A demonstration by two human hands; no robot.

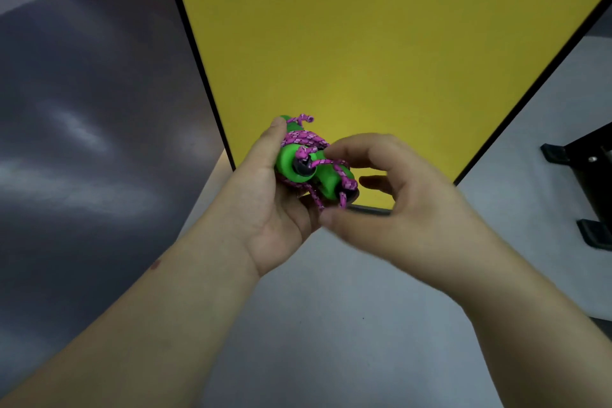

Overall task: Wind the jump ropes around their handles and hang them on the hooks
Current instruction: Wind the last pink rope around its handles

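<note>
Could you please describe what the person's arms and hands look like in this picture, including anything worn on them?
Both forearms are bare to the frame's edge: no sleeves show. The left hand and right hand wear no gloves, and no rings, watch or bracelet are visible. The left forearm carries a small dark reddish mark below the wrist. Fingernails visible look short and unpainted.
</note>
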